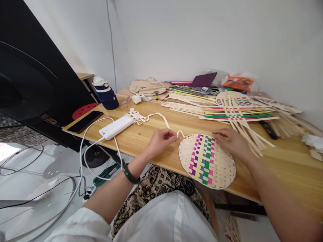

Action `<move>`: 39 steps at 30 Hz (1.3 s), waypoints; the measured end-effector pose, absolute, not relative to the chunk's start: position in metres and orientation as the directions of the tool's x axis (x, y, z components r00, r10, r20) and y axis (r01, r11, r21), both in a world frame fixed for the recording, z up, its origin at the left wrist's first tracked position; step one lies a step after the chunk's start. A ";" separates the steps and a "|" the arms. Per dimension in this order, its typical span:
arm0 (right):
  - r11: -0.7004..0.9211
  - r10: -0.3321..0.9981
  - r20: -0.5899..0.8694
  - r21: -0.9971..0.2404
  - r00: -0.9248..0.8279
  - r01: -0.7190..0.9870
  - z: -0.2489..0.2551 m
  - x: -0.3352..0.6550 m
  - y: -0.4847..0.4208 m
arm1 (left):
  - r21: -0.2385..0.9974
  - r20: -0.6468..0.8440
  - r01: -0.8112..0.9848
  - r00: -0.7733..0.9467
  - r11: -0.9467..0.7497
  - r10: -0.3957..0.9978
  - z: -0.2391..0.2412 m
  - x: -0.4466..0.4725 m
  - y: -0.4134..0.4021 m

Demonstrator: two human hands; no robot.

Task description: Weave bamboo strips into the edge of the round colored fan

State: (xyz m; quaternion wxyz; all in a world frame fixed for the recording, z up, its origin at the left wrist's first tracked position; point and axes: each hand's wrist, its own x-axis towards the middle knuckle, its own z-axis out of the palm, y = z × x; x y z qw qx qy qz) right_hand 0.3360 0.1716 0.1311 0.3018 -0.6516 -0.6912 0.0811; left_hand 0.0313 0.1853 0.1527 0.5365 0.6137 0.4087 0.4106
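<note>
A round woven bamboo mat (207, 161) with pink, purple, yellow, blue and green checks lies at the table's front edge, its near rim jutting past it. White edging runs around its rim. From the mat's upper left a white ribbon (164, 118) leads off and trails back to a loose heap. My left hand (164, 139) pinches this ribbon just left of the mat. Over the mat's upper right rests my right hand (230, 141), fingers bent at the rim; whether they grip anything is hidden.
A white power strip (117, 127) with its cable and a dark phone (85, 122) lie to the left, near a blue bottle (107, 97). Loose bamboo strips (186, 101) and a partly woven piece (236, 112) spread across the back right. A black marker (268, 130) lies there too.
</note>
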 end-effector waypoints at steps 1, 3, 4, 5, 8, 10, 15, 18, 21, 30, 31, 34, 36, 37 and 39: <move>0.159 0.954 0.299 -0.491 -0.005 0.856 0.132 0.334 0.176 | 0.999 -0.013 -0.025 0.328 0.022 0.945 0.154 0.039 0.192; 0.183 0.957 0.288 -0.471 -0.045 0.863 0.132 0.327 0.184 | 0.989 -0.078 -0.093 0.340 0.116 0.937 0.156 0.053 0.204; 0.188 0.956 0.288 -0.463 -0.053 0.866 0.132 0.323 0.188 | 0.984 -0.097 -0.110 0.345 0.143 0.934 0.157 0.060 0.208; 0.192 0.955 0.292 -0.454 -0.058 0.870 0.131 0.319 0.190 | 0.979 -0.111 -0.120 0.349 0.162 0.930 0.158 0.067 0.212; 0.224 0.945 0.312 -0.415 -0.093 0.882 0.129 0.305 0.193 | 0.965 -0.135 -0.163 0.364 0.206 0.921 0.161 0.086 0.215; 0.257 0.937 0.325 -0.384 -0.131 0.887 0.127 0.296 0.191 | 0.956 -0.136 -0.193 0.370 0.220 0.919 0.163 0.095 0.215; 0.283 0.921 0.359 -0.345 -0.153 0.895 0.118 0.280 0.187 | 0.943 -0.107 -0.264 0.339 0.204 0.935 0.161 0.099 0.222; 0.289 0.922 0.352 -0.350 -0.161 0.891 0.118 0.280 0.189 | 0.930 -0.068 -0.324 0.310 0.172 0.948 0.158 0.091 0.234; 0.280 0.929 0.340 -0.376 -0.149 0.883 0.125 0.290 0.194 | 0.910 -0.037 -0.381 0.315 0.162 0.949 0.154 0.085 0.247; -0.047 0.933 0.309 -0.410 0.187 0.911 0.155 0.365 0.174 | 0.829 -0.036 -0.517 0.332 0.214 0.943 0.144 0.072 0.259; -0.076 0.933 0.297 -0.395 0.205 0.916 0.158 0.371 0.167 | 0.824 -0.046 -0.520 0.331 0.223 0.943 0.143 0.070 0.259; -0.131 0.938 0.259 -0.344 0.228 0.930 0.166 0.383 0.140 | 0.817 -0.079 -0.520 0.331 0.252 0.940 0.142 0.065 0.261; -0.147 0.942 0.246 -0.312 0.229 0.939 0.171 0.386 0.122 | 0.816 -0.094 -0.512 0.339 0.267 0.936 0.142 0.063 0.261; -0.150 0.942 0.247 -0.297 0.227 0.943 0.173 0.386 0.114 | 0.817 -0.099 -0.507 0.344 0.274 0.934 0.142 0.063 0.260; -0.175 0.938 0.249 -0.263 0.242 0.949 0.177 0.385 0.099 | 0.821 -0.104 -0.496 0.357 0.283 0.928 0.142 0.061 0.259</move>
